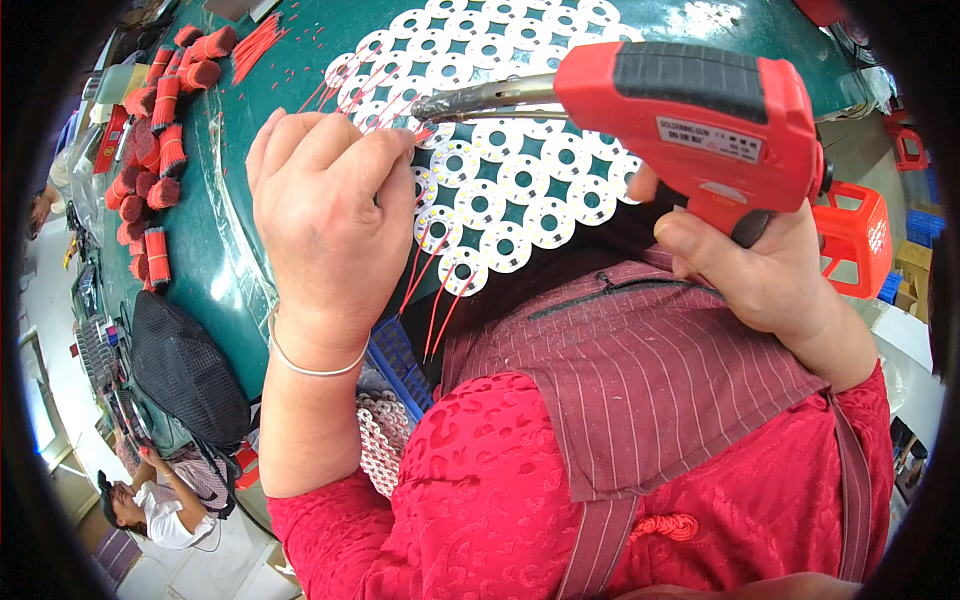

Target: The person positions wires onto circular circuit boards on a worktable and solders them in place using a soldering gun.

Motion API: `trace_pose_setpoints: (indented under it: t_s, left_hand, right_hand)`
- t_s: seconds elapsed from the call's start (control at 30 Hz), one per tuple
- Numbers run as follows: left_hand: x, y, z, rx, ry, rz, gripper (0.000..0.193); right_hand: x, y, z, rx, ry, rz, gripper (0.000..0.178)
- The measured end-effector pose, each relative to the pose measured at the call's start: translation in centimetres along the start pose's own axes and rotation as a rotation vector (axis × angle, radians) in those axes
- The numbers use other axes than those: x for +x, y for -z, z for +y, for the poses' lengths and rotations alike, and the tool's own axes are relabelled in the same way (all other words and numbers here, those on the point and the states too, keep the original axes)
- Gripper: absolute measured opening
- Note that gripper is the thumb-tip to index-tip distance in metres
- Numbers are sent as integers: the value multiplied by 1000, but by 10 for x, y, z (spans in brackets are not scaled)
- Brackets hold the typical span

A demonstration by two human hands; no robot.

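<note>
My right hand (735, 250) grips a red and black soldering gun (690, 130), its long metal tip pointing left. The tip's dark end reaches the fingers of my left hand (325, 205), which are closed in a pinch. A short bit of red wire (424, 134) shows at those fingertips, though the hand's back hides most of the grip. Beneath both hands, white ring-shaped LED circuit boards (523, 180) lie joined in a panel of rows. Thin red wires (437, 300) trail from several boards along the panel's left and near edges.
Bundles of red wire (160, 180) line the left side of the green table (225, 290), with loose wires (258, 48) at the top. A black mesh bag (185, 365) hangs at the table's edge. A blue basket (395, 365), a red stool (855, 240) and another person (165, 510) are around.
</note>
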State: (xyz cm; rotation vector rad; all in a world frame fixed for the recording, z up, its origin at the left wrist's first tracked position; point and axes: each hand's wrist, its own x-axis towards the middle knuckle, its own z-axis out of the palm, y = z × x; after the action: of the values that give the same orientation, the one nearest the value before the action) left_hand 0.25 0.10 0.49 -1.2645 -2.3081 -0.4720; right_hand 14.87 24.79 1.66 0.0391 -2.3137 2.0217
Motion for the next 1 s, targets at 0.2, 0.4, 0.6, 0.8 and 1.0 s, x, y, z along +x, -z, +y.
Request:
trace_pose_setpoints:
  t_s: [0.2,0.4,0.6,0.8,1.0]
  left_hand:
    - [-2,-1,0,-8,-5,12,10]
    - [-3,1,2,83,30,-27,9]
    - [-4,-1,-3,-3,26,-7,11]
    - [1,7,5,34,4,42,14]
    - [-1,5,11,112,-55,45,16]
  right_hand:
    - [-3,-3,0,21,-82,20,33]
    - [-2,1,-11,64,-76,63,27]
    - [-3,4,-18,8,-122,41,27]
    - [-14,11,-9,68,-102,73,33]
    - [-20,16,-10,13,-142,62,34]
